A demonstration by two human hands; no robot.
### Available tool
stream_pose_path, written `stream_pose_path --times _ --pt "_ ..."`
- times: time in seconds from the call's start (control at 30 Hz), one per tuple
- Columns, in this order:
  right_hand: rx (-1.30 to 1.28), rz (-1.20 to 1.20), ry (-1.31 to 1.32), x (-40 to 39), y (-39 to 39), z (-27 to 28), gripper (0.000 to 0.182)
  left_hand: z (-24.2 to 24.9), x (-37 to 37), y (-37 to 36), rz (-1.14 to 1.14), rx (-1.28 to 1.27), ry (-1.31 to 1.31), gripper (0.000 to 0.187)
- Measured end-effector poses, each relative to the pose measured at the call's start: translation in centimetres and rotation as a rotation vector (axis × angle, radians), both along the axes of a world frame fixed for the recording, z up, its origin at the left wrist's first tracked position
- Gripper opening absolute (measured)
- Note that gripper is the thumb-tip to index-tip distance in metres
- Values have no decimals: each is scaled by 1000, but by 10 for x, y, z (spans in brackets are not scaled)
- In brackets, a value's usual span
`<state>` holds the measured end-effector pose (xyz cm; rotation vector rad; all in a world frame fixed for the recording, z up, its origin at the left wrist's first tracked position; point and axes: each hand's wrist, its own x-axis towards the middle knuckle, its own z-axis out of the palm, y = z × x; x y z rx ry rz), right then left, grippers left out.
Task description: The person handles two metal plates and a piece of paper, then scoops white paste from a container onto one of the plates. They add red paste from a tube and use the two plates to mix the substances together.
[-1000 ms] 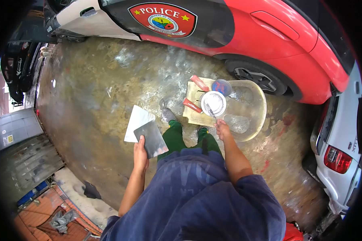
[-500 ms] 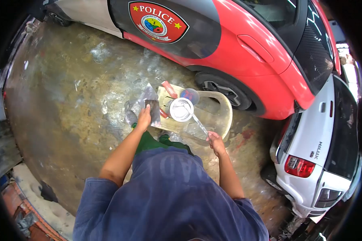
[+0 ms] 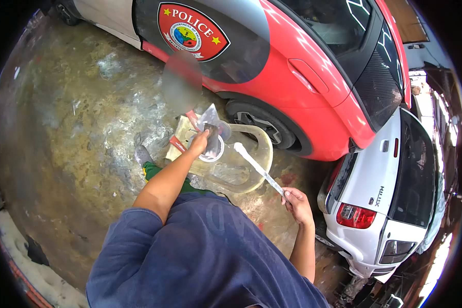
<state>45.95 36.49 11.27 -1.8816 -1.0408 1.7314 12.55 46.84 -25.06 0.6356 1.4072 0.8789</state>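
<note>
My left hand [image 3: 199,144] is closed on a dark rectangular plate [image 3: 211,132], which lies against a clear, shiny sheet [image 3: 209,112]. Both are above a white tub [image 3: 213,156] and partly cover its opening. Off to the right, my right hand [image 3: 296,204] grips the lower end of a stirring stick [image 3: 264,173]. White paste coats the stick's far end, which is out of the tub. The tub stands on a worn cream plastic chair [image 3: 268,154]. Two red tubes [image 3: 178,143] lie on the chair, left of the tub.
A red and dark grey police car [image 3: 313,118] stands just beyond the chair, its rear wheel [image 3: 262,123] close to it. A white vehicle [image 3: 369,200] is on the right. My foot [image 3: 143,156] is on the stained concrete floor [image 3: 87,154], left of the chair.
My right hand has drawn the stick out of the tub and away to the right, with paste on its end. My left hand has brought the plate and sheet over the tub.
</note>
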Motion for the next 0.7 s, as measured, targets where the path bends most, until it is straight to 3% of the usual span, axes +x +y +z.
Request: stream_pose_path --times 0.1,0.17,0.2,0.4,0.53,0.63,0.7 --pt "1 35 -16 0 3 9 24 2 18 5 21 59 -231 64" --pt "3 69 -18 -3 6 9 24 48 20 5 36 24 -278 66" --pt "4 86 -18 -4 8 9 24 94 12 2 -2 7 -394 66" --pt "15 223 -110 -15 30 13 22 169 -4 -7 32 94 -641 51" --pt "205 235 -196 -28 33 25 21 193 -16 -14 101 151 -787 48" --pt "555 401 -326 -47 28 38 18 220 -18 -18 230 149 -875 41" --pt "647 430 -440 -61 24 52 17 244 -23 -25 289 129 -904 38"
